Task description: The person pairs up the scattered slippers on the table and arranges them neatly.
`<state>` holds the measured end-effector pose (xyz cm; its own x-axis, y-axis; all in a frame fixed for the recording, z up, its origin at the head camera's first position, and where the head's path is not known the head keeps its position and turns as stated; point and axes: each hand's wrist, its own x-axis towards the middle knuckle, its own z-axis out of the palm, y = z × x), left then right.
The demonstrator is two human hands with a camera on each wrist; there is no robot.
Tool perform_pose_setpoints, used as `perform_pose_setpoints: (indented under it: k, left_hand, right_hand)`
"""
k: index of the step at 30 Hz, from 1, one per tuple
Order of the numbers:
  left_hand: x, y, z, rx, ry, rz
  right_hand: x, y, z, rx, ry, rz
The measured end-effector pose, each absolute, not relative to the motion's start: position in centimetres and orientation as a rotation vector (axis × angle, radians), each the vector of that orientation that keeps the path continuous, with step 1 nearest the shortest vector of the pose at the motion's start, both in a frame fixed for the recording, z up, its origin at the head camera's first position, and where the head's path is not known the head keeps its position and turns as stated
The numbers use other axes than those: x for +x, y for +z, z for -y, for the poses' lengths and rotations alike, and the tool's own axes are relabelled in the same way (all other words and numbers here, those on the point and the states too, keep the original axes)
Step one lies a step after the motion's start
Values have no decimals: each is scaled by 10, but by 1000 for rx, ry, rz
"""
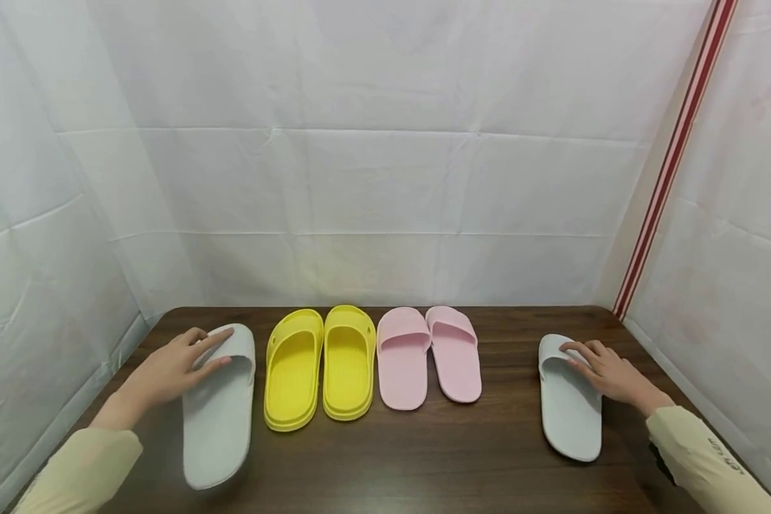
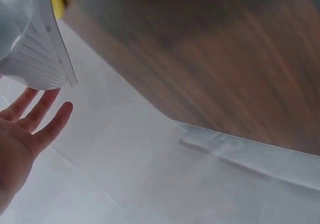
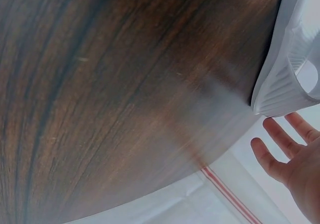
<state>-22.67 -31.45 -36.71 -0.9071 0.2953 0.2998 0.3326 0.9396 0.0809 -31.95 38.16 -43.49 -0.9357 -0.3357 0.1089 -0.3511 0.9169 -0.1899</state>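
Observation:
My left hand (image 1: 176, 364) holds a light grey slide slipper (image 1: 218, 421) at its strap, on the left of the table. The forefinger lies over the strap and the thumb is at its rear edge. In the left wrist view, the other fingers (image 2: 45, 116) stretch out beside the ribbed strap. On the right, my right hand (image 1: 613, 375) holds a matching grey slipper (image 1: 572, 417) by the strap, forefinger and thumb on it. The right wrist view shows its other fingers (image 3: 280, 139) extended by the strap; thumb and forefinger are hidden there.
Between the hands, a yellow pair, its left slipper (image 1: 292, 378) and right slipper (image 1: 348, 364), stands beside a pink left slipper (image 1: 402, 360) and pink right slipper (image 1: 456, 353). They lie along the back of the dark wooden table (image 1: 424, 464). White sheeting (image 1: 373, 178) surrounds it.

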Motion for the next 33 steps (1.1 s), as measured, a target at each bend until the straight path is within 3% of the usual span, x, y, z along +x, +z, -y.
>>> perform_pose_setpoints:
  k: [14, 33]
  left_hand:
    - [-241, -346, 259, -570, -144, 2683]
    - [-277, -338, 130, -877, -148, 2490]
  right_hand:
    - [-313, -430, -377, 602, 272, 3005]
    - [-307, -431, -377, 629, 275, 2994]
